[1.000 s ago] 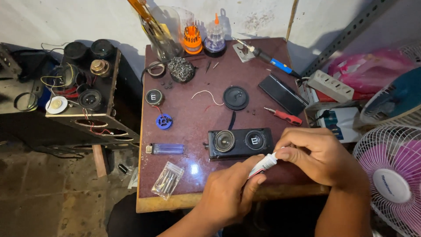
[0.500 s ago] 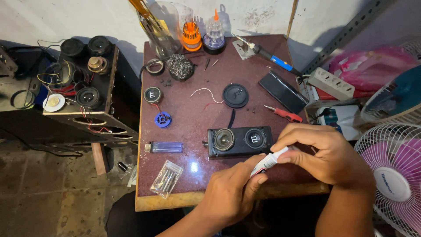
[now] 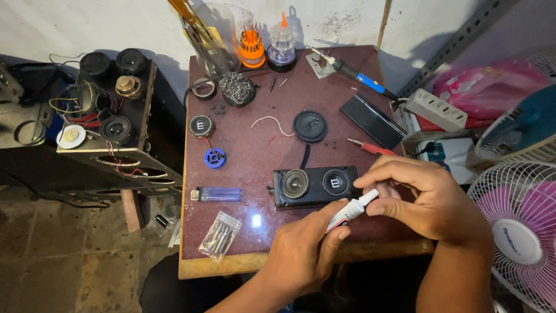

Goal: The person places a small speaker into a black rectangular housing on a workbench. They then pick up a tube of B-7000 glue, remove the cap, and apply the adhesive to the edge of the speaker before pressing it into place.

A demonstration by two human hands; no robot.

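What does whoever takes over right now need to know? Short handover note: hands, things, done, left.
Left hand: holds the body of a small white tube.
Right hand: fingertips pinch the tube's tip end; whether the cap is on cannot be told.
Things: a black twin-speaker box lies on the table just beyond the hands. Lighter and a small clear bag lie to the left, a loose black round part and a red screwdriver beyond the box.
Done: tube picked up, both hands on it.
Left: nothing from the tube shows on the box yet.
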